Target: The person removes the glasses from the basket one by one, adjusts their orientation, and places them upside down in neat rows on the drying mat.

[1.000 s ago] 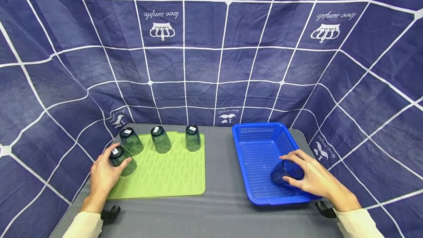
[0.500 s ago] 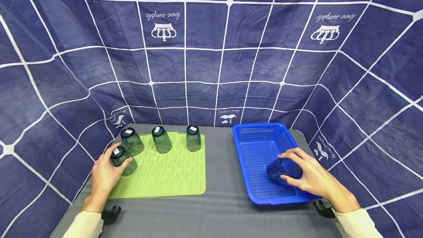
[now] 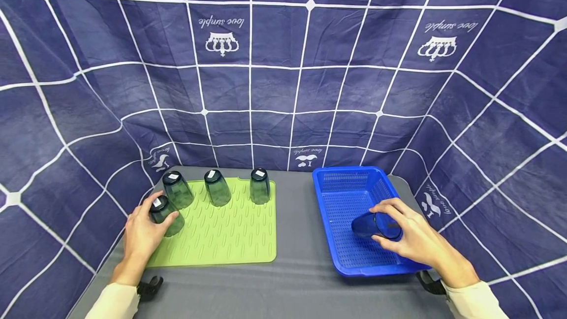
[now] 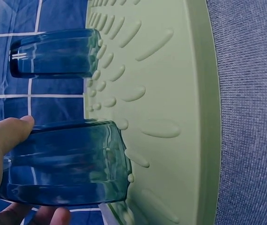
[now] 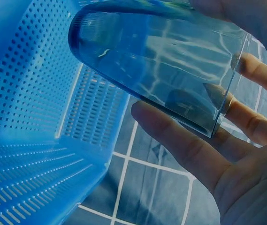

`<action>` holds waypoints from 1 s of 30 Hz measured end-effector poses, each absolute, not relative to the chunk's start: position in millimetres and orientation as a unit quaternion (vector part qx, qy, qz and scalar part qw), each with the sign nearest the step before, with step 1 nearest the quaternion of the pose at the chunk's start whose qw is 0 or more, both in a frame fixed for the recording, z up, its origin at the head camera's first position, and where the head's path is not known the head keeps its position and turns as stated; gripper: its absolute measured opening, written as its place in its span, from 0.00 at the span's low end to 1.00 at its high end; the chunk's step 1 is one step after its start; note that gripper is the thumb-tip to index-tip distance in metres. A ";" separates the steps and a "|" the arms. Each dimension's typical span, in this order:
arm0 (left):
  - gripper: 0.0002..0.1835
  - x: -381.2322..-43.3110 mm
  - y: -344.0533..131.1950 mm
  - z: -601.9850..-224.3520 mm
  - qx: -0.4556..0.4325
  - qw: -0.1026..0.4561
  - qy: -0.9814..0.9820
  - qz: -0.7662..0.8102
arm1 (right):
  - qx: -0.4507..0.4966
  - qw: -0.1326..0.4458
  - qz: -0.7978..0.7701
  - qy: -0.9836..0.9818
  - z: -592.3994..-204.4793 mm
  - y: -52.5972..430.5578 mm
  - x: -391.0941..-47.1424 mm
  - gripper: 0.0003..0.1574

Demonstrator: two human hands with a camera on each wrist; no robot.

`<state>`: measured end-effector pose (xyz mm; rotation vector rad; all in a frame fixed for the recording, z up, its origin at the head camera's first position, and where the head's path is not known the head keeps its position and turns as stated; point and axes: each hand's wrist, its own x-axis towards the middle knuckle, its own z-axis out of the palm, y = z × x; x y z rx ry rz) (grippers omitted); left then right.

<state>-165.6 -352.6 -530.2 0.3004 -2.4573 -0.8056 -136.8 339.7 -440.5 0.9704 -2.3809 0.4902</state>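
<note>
My left hand [image 3: 142, 233] grips an upside-down tinted drinking glass [image 3: 173, 223] at the left side of the green ridged mat [image 3: 221, 240]. In the left wrist view, thumb and fingers lie on opposite sides of this glass [image 4: 72, 161], near its base, with its rim at the mat. Over the blue plastic basket [image 3: 372, 271], my right hand [image 3: 412, 235] holds another glass [image 3: 365, 224], tipped nearly onto its side, base pointing left. The right wrist view shows fingers around the open-mouth end of that glass [image 5: 161, 56], with nothing inside.
Behind the left hand's glass stand three more upside-down glasses along the mat's back: a left one [image 3: 180, 195], a middle one [image 3: 220, 192] and a right one [image 3: 260, 191]. Grey cloth [image 3: 294, 240] separates mat and basket. A blue checked curtain [image 3: 283, 87] encloses the back and sides.
The glass in my right hand has tipped further over, its base swinging left, and that hand has shifted slightly left. My left hand keeps its hold on the glass at the mat.
</note>
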 end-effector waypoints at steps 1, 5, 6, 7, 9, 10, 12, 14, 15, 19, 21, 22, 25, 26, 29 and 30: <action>0.44 -166.2 -352.4 -530.1 0.113 0.263 -0.911 -0.298 | 0.356 0.257 0.181 -0.880 -440.0 339.3 -136.9 0.44; 0.44 -166.5 -351.8 -528.4 0.114 0.259 -0.912 -0.298 | 0.365 0.268 0.179 -0.873 -437.5 336.5 -138.2 0.44; 0.44 -166.1 -351.5 -528.0 0.113 0.261 -0.911 -0.298 | 0.368 0.272 0.179 -0.871 -437.2 335.6 -138.4 0.44; 0.44 -165.8 -351.2 -527.6 0.112 0.263 -0.911 -0.298 | 0.370 0.276 0.177 -0.869 -436.9 334.8 -138.6 0.44; 0.44 -165.0 -350.7 -527.1 0.111 0.267 -0.909 -0.299 | 0.373 0.281 0.176 -0.867 -436.4 333.6 -139.1 0.44; 0.44 -165.0 -350.6 -527.0 0.110 0.269 -0.909 -0.299 | 0.373 0.280 0.176 -0.867 -436.3 333.5 -139.5 0.44; 0.44 -164.9 -350.5 -526.8 0.110 0.271 -0.909 -0.298 | 0.372 0.277 0.178 -0.868 -436.0 333.2 -140.1 0.43; 0.44 -164.8 -350.6 -526.8 0.111 0.271 -0.909 -0.297 | 0.371 0.273 0.180 -0.869 -435.5 333.1 -140.9 0.42; 0.44 -165.0 -350.5 -527.0 0.111 0.270 -0.909 -0.297 | 0.370 0.270 0.180 -0.871 -435.4 333.2 -141.3 0.41; 0.45 -165.2 -350.8 -527.0 0.112 0.268 -0.909 -0.298 | 0.367 0.266 0.181 -0.873 -433.8 332.5 -141.9 0.39; 0.45 -165.1 -350.7 -526.6 0.110 0.269 -0.909 -0.299 | 0.366 0.266 0.179 -0.874 -432.9 331.8 -141.6 0.39; 0.45 -165.0 -350.6 -526.3 0.109 0.270 -0.909 -0.299 | 0.366 0.265 0.179 -0.874 -432.2 331.4 -141.4 0.39; 0.45 -164.4 -350.0 -525.2 0.107 0.271 -0.909 -0.299 | 0.361 0.261 0.179 -0.877 -430.0 330.4 -140.3 0.39; 0.46 -164.6 -349.8 -524.9 0.107 0.271 -0.909 -0.298 | 0.360 0.260 0.180 -0.878 -429.3 330.0 -140.0 0.39; 0.47 -163.9 -348.9 -523.4 0.108 0.273 -0.908 -0.299 | 0.361 0.260 0.184 -0.877 -427.5 328.4 -139.8 0.37; 0.47 -163.7 -348.6 -522.7 0.108 0.274 -0.907 -0.301 | 0.363 0.262 0.187 -0.874 -427.1 327.7 -140.1 0.36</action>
